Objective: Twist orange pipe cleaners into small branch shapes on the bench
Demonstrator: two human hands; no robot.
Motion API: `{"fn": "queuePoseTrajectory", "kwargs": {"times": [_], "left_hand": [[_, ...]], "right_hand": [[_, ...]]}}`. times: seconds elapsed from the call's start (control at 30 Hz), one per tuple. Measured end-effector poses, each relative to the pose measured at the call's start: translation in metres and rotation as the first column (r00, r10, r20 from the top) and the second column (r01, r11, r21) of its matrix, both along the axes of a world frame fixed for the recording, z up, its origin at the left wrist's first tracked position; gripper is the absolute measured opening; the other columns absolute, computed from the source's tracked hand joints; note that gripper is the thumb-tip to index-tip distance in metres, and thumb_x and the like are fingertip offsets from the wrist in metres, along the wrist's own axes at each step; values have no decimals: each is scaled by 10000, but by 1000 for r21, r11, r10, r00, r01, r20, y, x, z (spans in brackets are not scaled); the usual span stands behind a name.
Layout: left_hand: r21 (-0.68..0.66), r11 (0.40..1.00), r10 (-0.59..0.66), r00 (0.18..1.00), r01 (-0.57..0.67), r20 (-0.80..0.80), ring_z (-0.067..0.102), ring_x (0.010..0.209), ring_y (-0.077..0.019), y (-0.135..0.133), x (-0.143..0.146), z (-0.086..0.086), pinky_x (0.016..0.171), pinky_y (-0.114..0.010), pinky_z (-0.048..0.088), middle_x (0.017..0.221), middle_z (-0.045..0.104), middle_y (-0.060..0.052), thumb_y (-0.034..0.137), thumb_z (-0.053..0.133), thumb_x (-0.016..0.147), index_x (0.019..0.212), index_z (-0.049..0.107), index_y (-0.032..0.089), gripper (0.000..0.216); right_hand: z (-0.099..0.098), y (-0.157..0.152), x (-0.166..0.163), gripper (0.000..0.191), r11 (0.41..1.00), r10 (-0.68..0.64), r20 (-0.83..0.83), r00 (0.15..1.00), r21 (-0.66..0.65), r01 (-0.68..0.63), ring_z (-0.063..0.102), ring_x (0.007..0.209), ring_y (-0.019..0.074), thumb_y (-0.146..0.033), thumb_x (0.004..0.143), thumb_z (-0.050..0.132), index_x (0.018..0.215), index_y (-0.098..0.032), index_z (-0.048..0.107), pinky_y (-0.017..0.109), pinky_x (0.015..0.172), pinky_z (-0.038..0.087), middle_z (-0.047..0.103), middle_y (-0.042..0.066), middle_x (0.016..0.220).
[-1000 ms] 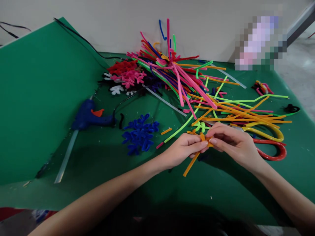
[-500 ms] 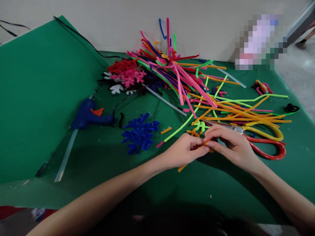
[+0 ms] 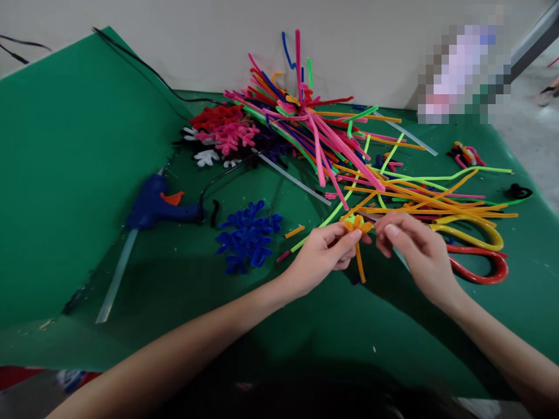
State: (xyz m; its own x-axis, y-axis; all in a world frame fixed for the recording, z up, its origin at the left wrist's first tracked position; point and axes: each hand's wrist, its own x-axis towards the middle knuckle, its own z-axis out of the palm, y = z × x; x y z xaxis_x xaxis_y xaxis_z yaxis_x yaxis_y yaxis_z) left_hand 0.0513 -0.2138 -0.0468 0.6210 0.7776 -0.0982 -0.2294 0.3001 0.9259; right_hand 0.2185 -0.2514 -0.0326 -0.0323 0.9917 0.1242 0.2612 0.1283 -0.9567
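My left hand [image 3: 329,250] pinches an orange pipe cleaner [image 3: 358,226] between thumb and fingers. It is bent into several short loops, like a small flower, and its straight tail hangs below. Just right of it is my right hand [image 3: 413,247], fingers loosely curled and thumb apart, with nothing visible in them. Behind the right hand lie scissors [image 3: 480,230] with one yellow and one red handle, their blades partly hidden. Loose orange pipe cleaners [image 3: 441,201] spread beyond both hands. To the left sits a cluster of blue looped pipe-cleaner pieces [image 3: 248,238].
A blue glue gun [image 3: 151,203] with a clear glue stick lies at left, its black cord [image 3: 148,64] running back. A big bundle of coloured pipe cleaners [image 3: 305,116] stands at the back, beside red and pink looped pieces [image 3: 225,125]. A green board [image 3: 65,174] covers the left side.
My right hand has let go of the orange pipe cleaner and moved slightly right. My left hand has turned and raised the piece, so its loops and hanging tail now show.
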Motion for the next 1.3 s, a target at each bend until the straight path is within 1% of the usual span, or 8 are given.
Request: {"fn": "queuePoseTrajectory", "kwargs": {"times": [0.1, 0.2, 0.33, 0.47, 0.63, 0.87, 1.03, 1.3], "left_hand": [[-17, 999, 51, 999, -51, 13, 331, 437, -37, 0, 1, -2, 376, -165, 237, 556, 382, 58, 402, 580, 847, 887, 644, 111, 301], [44, 994, 105, 994, -105, -2, 362, 437, -37, 0, 1, -2, 386, -174, 269, 567, 419, 48, 382, 587, 850, 908, 671, 128, 274], [141, 973, 185, 983, -183, -1, 429, 502, -57, 1, 0, -4, 459, -213, 340, 647, 477, 20, 329, 609, 844, 848, 716, 159, 200], [227, 955, 176, 981, -190, 81, 521, 816, -120, 5, -2, -8, 697, -237, 432, 864, 535, -24, 235, 647, 822, 818, 748, 211, 104], [243, 961, 110, 989, -132, 104, 516, 838, -135, 8, -5, -10, 738, -264, 441, 821, 532, -20, 248, 642, 829, 726, 750, 226, 151], [304, 951, 37, 996, -61, 84, 508, 805, -140, 8, -4, -2, 691, -282, 446, 782, 519, -24, 297, 668, 803, 651, 731, 194, 195], [396, 900, 202, 979, -182, -10, 516, 735, -136, 4, -1, 0, 668, -286, 431, 739, 537, -16, 302, 670, 799, 716, 735, 192, 153], [638, 741, 356, 928, -210, -108, 515, 655, -126, -2, 0, 1, 578, -253, 410, 698, 546, -23, 185, 605, 836, 644, 638, 139, 200]], "right_hand": [[0, -4, -7, 135, 993, 85, 273, 958, 52, -103, 499, 631, 124, -301, 864, 584, 788, -189, 574, 257, 591, 412, 571, 7, 729], [1, -7, -11, 125, 991, 101, 275, 956, 54, -120, 538, 679, 133, -241, 877, 561, 774, -186, 604, 260, 657, 432, 607, 13, 746], [2, -6, -6, 103, 990, 93, -78, 993, -99, -101, 561, 687, 124, -252, 866, 587, 808, -211, 662, 241, 630, 444, 627, 4, 789], [-2, -2, -1, 133, 956, 75, -479, 875, -215, -199, 606, 814, 144, -265, 843, 615, 770, -216, 715, 260, 728, 486, 631, 30, 980], [-10, -1, -4, 34, 928, 56, -600, 798, -262, -263, 617, 899, 159, -248, 748, 729, 779, -257, 738, 302, 836, 490, 660, 13, 976], [-10, -3, -7, 37, 928, 167, -509, 845, -209, -309, 627, 775, 141, -280, 742, 736, 752, -246, 729, 286, 771, 503, 684, -3, 797], [1, -7, -8, 94, 988, 110, -88, 990, -100, -118, 602, 765, 147, -279, 782, 690, 747, -201, 652, 255, 682, 480, 648, 0, 788], [-9, -13, -10, 134, 959, -55, 346, 937, 278, -46, 603, 626, 127, -152, 840, 558, 885, -218, 451, 251, 570, 469, 593, -15, 745]]}}
